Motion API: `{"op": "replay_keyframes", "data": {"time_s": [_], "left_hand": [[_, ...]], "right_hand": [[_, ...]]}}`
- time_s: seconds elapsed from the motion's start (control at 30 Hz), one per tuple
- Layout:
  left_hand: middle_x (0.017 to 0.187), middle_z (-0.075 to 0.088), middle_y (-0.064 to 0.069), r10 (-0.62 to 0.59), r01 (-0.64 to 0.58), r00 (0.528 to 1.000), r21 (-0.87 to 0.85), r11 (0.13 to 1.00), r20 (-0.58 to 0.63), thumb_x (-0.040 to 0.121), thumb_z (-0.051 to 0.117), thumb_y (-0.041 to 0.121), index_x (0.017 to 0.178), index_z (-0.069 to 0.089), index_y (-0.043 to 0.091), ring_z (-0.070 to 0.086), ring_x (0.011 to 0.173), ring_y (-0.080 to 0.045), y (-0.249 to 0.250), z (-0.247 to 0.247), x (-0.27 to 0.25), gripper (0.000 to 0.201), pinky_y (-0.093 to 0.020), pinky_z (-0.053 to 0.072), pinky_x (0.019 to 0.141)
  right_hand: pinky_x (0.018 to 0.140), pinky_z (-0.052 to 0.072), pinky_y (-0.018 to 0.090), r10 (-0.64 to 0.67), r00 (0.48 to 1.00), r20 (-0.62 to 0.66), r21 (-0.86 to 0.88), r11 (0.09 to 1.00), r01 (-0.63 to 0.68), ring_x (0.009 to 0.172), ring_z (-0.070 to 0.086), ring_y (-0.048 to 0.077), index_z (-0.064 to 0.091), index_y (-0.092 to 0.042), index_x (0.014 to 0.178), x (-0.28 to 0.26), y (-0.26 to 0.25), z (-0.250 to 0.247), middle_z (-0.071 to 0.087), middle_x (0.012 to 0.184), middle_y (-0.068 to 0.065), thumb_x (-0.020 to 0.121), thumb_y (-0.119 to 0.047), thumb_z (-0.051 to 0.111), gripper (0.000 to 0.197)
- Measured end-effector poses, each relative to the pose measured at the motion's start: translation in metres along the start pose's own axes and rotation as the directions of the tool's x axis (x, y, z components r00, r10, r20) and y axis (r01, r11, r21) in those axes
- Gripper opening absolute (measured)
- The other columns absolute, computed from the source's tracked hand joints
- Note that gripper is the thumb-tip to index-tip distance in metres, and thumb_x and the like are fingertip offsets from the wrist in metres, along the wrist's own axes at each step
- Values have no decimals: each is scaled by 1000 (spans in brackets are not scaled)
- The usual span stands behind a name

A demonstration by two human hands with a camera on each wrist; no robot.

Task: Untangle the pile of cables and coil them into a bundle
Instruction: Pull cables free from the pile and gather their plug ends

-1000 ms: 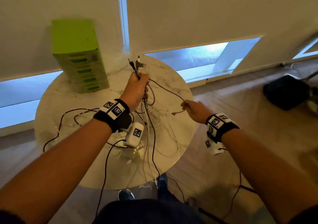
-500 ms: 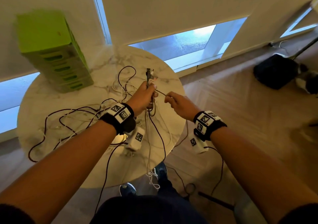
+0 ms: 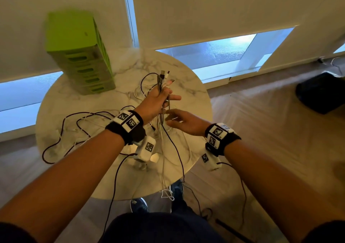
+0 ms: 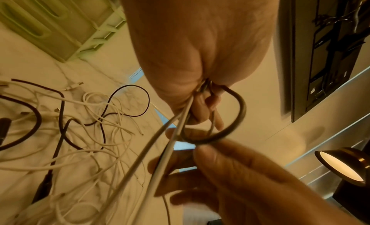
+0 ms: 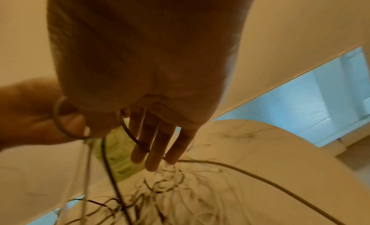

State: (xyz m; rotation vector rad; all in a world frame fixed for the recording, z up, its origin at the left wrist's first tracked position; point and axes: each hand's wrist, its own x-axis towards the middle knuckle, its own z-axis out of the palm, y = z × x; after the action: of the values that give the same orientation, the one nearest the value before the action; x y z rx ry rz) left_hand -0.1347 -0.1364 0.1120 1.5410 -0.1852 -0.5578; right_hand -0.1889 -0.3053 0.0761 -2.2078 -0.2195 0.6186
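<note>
Meanwhile, mid-frame above the marble table (image 3: 186, 86), the left hand (image 3: 156, 101) clenches a bunch of plug ends (image 3: 162, 76) while the right hand (image 3: 183, 121), fingers spread, touches a grey loop (image 4: 243, 111); the light, limp tangled cables (image 4: 90, 130) at lower left seem best gathered near their plugs.

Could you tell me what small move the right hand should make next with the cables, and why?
Probably the right hand should draw the next length of the brownish cable up into a second turn for the left hand to grip. The left hand grips several cable ends upright, one loop of that cable hangs below it, and more cables lie tangled on the marble table.
</note>
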Motion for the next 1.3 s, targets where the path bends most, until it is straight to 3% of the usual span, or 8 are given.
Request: {"op": "replay_keyframes", "data": {"time_s": [0.13, 0.27, 0.43, 0.6, 0.83, 0.97, 1.07, 1.3], "left_hand": [[112, 77, -3, 61, -58, 991, 27, 998, -122, 111, 37, 35, 130, 56, 27, 36, 54, -5, 4, -9, 1, 28, -25, 32, 52], [99, 64, 2, 70, -78, 936, -11, 997, -344, 112, 33, 38, 110, 57, 24, 35, 52, -3, 10, -26, 3, 28, -23, 34, 51], [74, 47, 1, 17, -82, 933, -165, 983, -361, 112, 34, 38, 133, 48, 1, 28, 52, -7, 13, -38, 4, 45, -20, 28, 44], [60, 16, 6, -41, -51, 961, -322, 945, -272, 108, 43, 31, 78, 38, 24, 8, 54, -14, 26, -30, -1, 32, -27, 12, 47], [55, 25, 6, -68, -45, 969, -442, 896, -236, 104, 32, 17, 71, 32, 21, 26, 46, -11, 37, -51, -8, 34, -25, 34, 47], [58, 34, 3, -76, -53, 966, -477, 878, -246, 105, 33, 16, 73, 37, 18, 46, 55, -17, 35, -78, -22, 32, -40, 59, 73], [57, 32, 4, -55, -71, 970, -492, 868, -236, 105, 31, 13, 77, 46, 10, 46, 55, -17, 33, -84, -26, 31, -51, 54, 92], [55, 26, 9, 12, -188, 892, -346, 919, -451, 103, 31, 20, 74, 29, 26, 19, 51, -8, 61, -131, -25, 30, -25, 25, 51]], "right_hand": [[73, 56, 25, -117, 983, -141, -19, 993, 116, 71, 69, 12, 64, -20, 94, 7, -18, -4, 73, 84, -2, 106, -31, 47, 23], [65, 60, 36, 210, 975, -72, -18, 977, -211, 55, 67, 18, 65, -8, 100, 3, 16, -24, 76, 77, 5, 104, -23, 46, 25], [90, 53, 32, 645, 682, 346, -664, 682, -308, 86, 68, 13, 57, -16, 137, -10, 26, -34, 74, 110, 0, 91, -32, 71, 51], [122, 24, 37, 232, 930, 286, -225, 959, -170, 150, 24, 17, 12, -26, 160, 17, -20, -36, 24, 164, -3, 68, -46, 89, 122], [77, 56, 34, -89, 867, 491, 404, 905, -136, 73, 62, 19, 65, -16, 100, 32, -80, 7, 62, 88, 9, 96, -25, 66, 10], [56, 38, 29, 71, 997, -10, 186, 980, -68, 57, 41, 15, 48, -19, 71, 49, -66, -14, 43, 64, -1, 92, -31, 70, 32], [61, 35, 33, 13, 917, -399, -113, 992, -64, 64, 47, 22, 48, -17, 73, 62, -62, -12, 53, 69, 3, 91, -27, 63, 26], [60, 37, 25, -192, 904, 382, 94, 981, 168, 64, 35, 11, 36, -16, 110, 57, -96, 46, 38, 77, -4, 95, -21, 68, 35]]}}
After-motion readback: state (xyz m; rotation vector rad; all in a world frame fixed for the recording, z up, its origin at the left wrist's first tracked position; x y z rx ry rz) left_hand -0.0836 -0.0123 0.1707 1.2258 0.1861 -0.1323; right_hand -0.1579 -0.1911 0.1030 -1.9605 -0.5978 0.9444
